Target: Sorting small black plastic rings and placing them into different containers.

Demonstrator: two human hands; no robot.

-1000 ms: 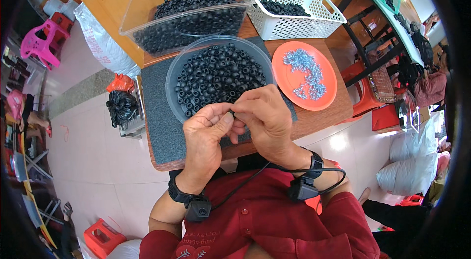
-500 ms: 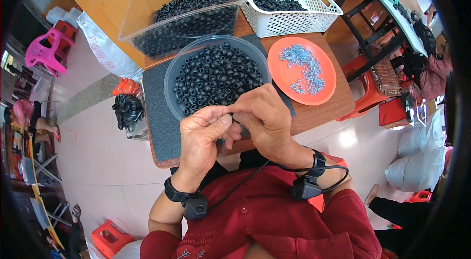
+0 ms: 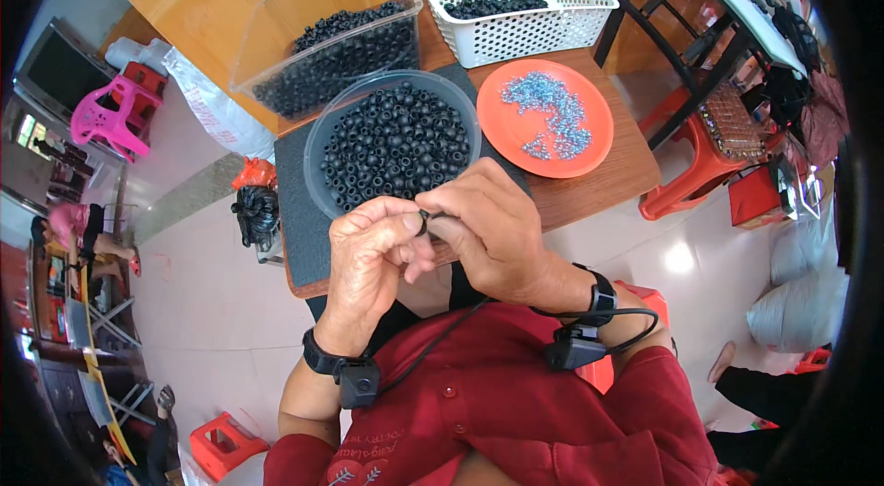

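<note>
Where the left hand (image 3: 366, 251) meets the right hand (image 3: 497, 233): just in front of the round tub (image 3: 316, 175), a small black piece (image 3: 424, 222) is pinched between the fingertips, mostly hidden by them.
Left grip: thumb and forefinger pressed on the piece, other fingers loosely curled, near the tub's front edge.
Right grip: thumb and forefinger nipping the same piece, the hand's back upward, at the tub's front right (whether it touches the rim, I cannot tell).
Black beads (image 3: 396, 141): heaped inside the tub, many showing a hole.
Orange plate (image 3: 505, 133): just right of the tub, bearing glittering blue bits (image 3: 567, 118).
Clear box (image 3: 241, 81): behind the tub, holding more black pieces.
White basket (image 3: 534, 41): behind the tub and to its right, perforated, with black pieces inside.
Grey mat (image 3: 300, 233): beneath the tub, on the brown table (image 3: 626, 168).
</note>
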